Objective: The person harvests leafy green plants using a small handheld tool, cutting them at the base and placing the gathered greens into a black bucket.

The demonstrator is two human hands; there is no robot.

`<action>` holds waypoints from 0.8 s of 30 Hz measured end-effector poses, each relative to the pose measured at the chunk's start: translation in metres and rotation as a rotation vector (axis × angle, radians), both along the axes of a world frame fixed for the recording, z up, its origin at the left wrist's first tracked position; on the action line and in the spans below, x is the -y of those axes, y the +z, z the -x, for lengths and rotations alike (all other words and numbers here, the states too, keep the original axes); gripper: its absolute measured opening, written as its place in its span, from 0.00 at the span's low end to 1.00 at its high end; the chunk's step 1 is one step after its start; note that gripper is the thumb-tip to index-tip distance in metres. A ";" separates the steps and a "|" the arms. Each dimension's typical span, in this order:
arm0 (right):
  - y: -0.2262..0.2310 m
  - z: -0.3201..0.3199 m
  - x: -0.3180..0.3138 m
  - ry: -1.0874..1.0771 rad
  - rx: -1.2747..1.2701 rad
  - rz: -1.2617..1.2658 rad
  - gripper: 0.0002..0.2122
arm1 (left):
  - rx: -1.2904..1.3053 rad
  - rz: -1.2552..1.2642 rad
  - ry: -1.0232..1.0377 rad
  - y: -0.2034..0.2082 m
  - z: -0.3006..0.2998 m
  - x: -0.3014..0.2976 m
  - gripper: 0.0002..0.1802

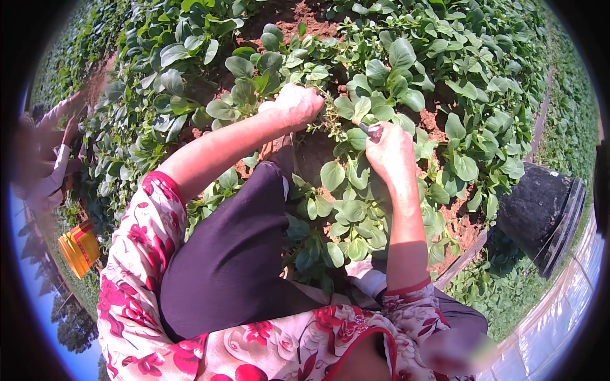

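My left hand (295, 106) is closed in a fist above the leafy plants. Thin, small-leaved weeds (329, 120) stick out beside its fingers, and it appears to grip them. To the right, my right hand (391, 152) is wrapped round the handle of a small hand tool (365, 129). Its narrow front part points up and left toward the weeds, and leaves hide the tip. Broad-leaved green plants (352, 213) grow between my forearms and all around both hands.
A black bucket (530, 213) lies tilted at the right. At far left another person's arm (57, 171) reaches toward the plants, near a yellow-orange container (79, 247). Reddish soil (305, 19) shows between the plants. My knee in dark trousers (235, 235) is close below my left forearm.
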State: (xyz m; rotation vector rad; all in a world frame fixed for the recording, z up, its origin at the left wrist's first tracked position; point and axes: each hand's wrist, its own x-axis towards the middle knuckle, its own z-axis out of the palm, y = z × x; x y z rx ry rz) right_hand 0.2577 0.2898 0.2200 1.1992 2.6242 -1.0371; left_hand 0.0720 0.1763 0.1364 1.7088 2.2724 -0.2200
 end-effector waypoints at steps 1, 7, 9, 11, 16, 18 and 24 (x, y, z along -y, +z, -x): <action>0.001 0.000 0.001 0.001 -0.011 0.001 0.09 | 0.035 0.081 0.024 0.006 -0.005 0.006 0.07; -0.008 0.021 0.009 0.003 -0.226 -0.064 0.07 | -0.135 -0.117 -0.261 0.016 -0.022 0.002 0.05; -0.013 0.032 0.010 0.014 -0.206 -0.103 0.06 | -0.307 -0.194 -0.340 0.003 -0.003 -0.012 0.07; -0.018 0.039 0.009 0.021 -0.210 -0.077 0.06 | -0.393 -0.177 -0.267 -0.011 0.021 -0.018 0.06; -0.028 0.044 0.015 0.003 -0.207 -0.017 0.06 | -0.411 0.000 -0.175 -0.018 0.053 -0.004 0.06; -0.034 0.046 0.020 -0.018 -0.209 -0.023 0.06 | -0.380 -0.011 -0.139 -0.021 0.056 0.000 0.06; -0.041 0.037 0.026 -0.142 -0.239 0.028 0.06 | -0.324 -0.108 -0.219 -0.014 0.057 -0.007 0.16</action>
